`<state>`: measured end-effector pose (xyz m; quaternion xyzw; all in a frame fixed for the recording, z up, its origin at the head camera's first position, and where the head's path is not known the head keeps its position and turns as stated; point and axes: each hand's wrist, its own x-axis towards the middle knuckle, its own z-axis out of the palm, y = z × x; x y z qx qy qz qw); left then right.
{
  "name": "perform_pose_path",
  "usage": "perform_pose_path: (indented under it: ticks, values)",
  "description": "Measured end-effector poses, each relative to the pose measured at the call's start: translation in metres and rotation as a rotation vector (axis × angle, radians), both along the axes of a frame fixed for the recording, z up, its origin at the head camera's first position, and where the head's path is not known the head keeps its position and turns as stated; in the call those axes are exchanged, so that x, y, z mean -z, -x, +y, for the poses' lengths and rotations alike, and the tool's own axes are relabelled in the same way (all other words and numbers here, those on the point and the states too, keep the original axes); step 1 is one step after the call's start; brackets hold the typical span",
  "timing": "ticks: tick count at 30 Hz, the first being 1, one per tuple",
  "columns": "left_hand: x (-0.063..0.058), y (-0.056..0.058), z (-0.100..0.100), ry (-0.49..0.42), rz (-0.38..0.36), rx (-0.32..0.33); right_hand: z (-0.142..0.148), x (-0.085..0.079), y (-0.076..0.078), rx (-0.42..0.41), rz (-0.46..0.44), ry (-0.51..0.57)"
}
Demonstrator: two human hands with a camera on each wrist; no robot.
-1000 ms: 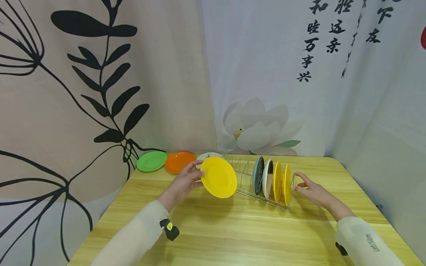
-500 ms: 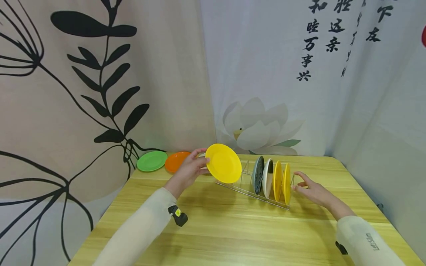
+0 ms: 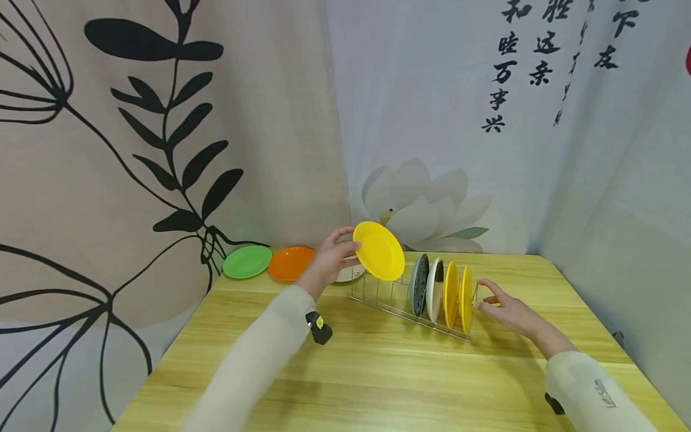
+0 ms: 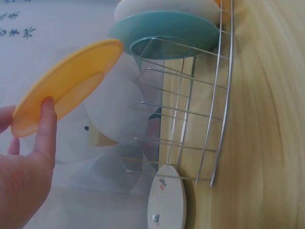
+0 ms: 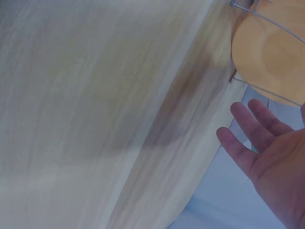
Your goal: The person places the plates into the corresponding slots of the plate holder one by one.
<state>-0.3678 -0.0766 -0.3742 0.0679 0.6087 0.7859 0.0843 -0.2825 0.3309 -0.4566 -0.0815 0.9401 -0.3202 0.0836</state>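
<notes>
Left hand (image 3: 333, 257): closing partway, pinching the edge of a yellow plate (image 3: 379, 251) between thumb and fingers.
Held plate: tilting in the air above the left part of a wire rack (image 4: 223, 119), hanging apart from the wires.
Right hand (image 3: 504, 309): reaching the right end of the rack with thumb and forefinger, spreading the other fingers loosely; pinching the end wire or only touching it, cannot tell.
Rack: standing slantwise on the desk (image 3: 335, 372), holding four plates in its right part.
Row in the rack, left to right: standing on edge, starting with a blue-green plate (image 4: 164, 24), following with a black-and-white plate (image 3: 432, 294), ending with a pair of yellow plates (image 3: 449, 294) near the right hand.
Back of the desk: lying flat, a green plate (image 3: 248, 261) at far left, an orange plate (image 3: 290, 263) just beside it, then a white plate (image 4: 167, 205) with small printed motifs, partly hiding behind the left hand in the head view.
Sleeves (image 3: 254, 354): covering both arms in white, with a black device (image 3: 320, 327) sitting at the left wrist.
Curtain (image 3: 281, 150): hanging behind the desk, showing dark leaves, a pale flower and brush writing.
</notes>
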Motion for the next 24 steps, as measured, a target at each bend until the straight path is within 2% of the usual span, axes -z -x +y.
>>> perform_pose_path:
  ticks: [12, 15, 24]
  values:
    - [0.006, 0.014, 0.026, 0.055, -0.010, -0.013, 0.000, 0.000, 0.001, 0.000, 0.000, 0.000]
    - [0.008, 0.015, 0.032, 0.088, -0.006, -0.009, 0.001, 0.000, 0.001, -0.001, 0.003, 0.000]
    - [0.021, 0.015, 0.055, 0.182, 0.043, 0.002, 0.000, 0.000, 0.000, -0.007, 0.006, 0.004]
